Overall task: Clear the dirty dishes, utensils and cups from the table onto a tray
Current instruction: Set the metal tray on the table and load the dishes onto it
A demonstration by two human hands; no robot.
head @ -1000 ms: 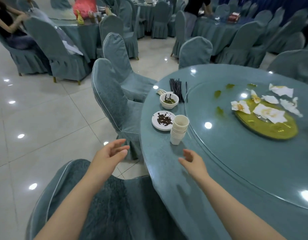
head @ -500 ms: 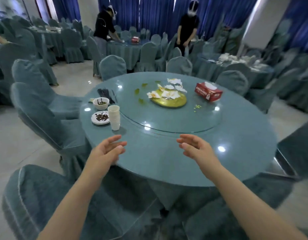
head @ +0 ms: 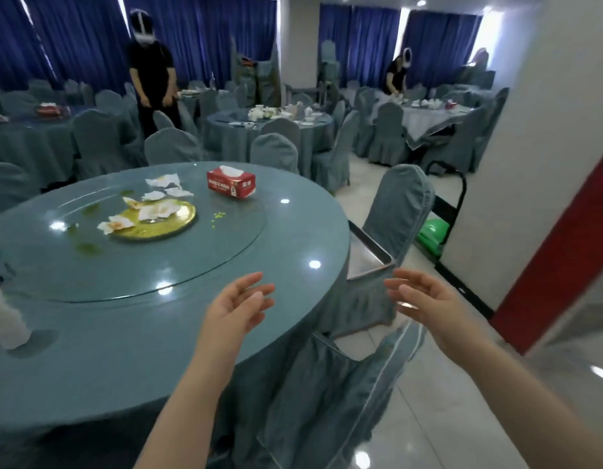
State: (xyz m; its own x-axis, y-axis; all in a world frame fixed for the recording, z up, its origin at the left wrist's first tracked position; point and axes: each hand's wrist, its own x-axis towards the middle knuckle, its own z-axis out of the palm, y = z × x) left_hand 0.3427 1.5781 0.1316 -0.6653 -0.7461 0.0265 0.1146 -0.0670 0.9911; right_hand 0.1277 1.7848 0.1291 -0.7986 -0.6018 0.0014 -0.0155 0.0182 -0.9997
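Observation:
A metal tray (head: 367, 257) lies on a covered chair seat just past the round table's (head: 124, 333) right edge. My left hand (head: 237, 304) hovers over the table's near right rim with relaxed fingers, holding nothing. My right hand (head: 418, 296) is stretched out, fingers straight, just in front of the tray's near corner without touching it. A stack of white cups (head: 3, 319) shows at the far left edge, partly cut off. A gold plate (head: 173, 221) with crumpled napkins sits on the glass turntable.
A red tissue box (head: 230, 182) stands on the turntable's far side. Covered chairs (head: 394, 211) crowd the table's right side, one (head: 327, 401) right below my hands. A white pillar with a red stripe (head: 547, 231) rises at right. People work at other tables behind.
My view has swung to the right, from the cups and small dishes across the table to the tray on the chair. Both hands stay empty and have moved right with it.

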